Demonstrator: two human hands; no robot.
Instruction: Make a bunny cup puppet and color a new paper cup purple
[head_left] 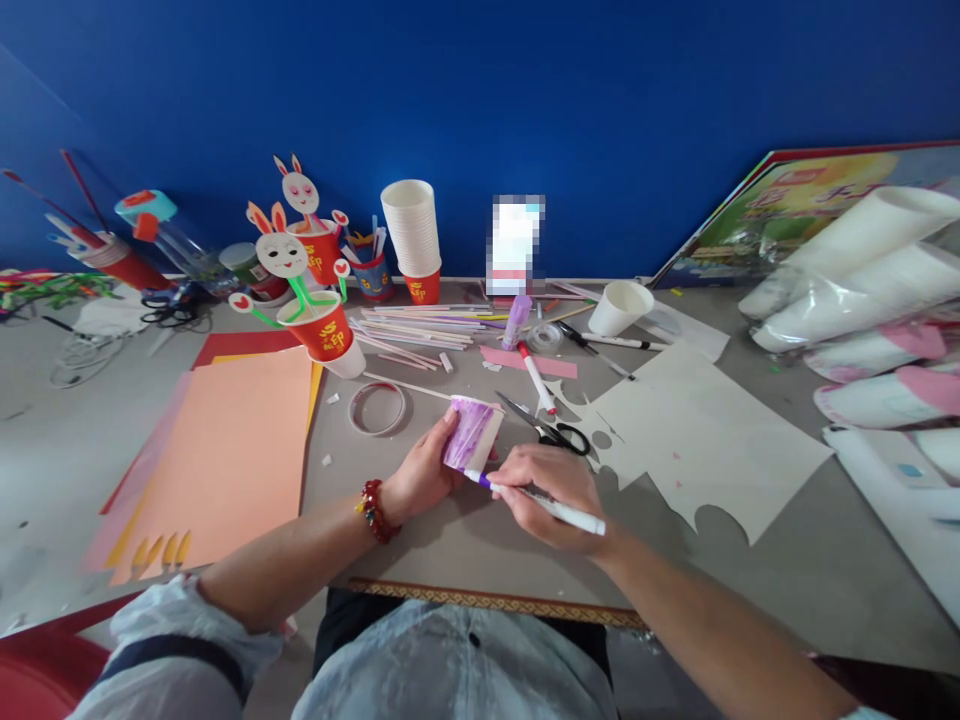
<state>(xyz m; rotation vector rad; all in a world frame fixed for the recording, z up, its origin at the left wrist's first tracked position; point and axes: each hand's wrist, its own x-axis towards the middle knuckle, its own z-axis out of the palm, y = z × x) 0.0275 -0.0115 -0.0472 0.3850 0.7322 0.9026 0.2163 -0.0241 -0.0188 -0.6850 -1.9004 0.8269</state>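
My left hand (427, 462) is closed round a white paper cup (471, 432) that is partly coloured purple. It holds the cup tilted over the grey table near the front edge. In my right hand (551, 490) is a white marker (570, 512) with a purple end, gripped like a pen. The marker's purple end meets the cup's lower edge; part of the cup's right side is still white. Just beyond my right hand lie black-handled scissors (561, 436). A red-capped marker (537, 378) rests a little farther back.
Coloured paper sheets (225, 450) lie at left, beside a roll of tape (377, 409). Behind stand rabbit-figure cups (327, 335), a tall cup stack (411, 225) and thin sticks (420, 325). Cut white paper (705, 430) and bagged cups (862, 270) are at right.
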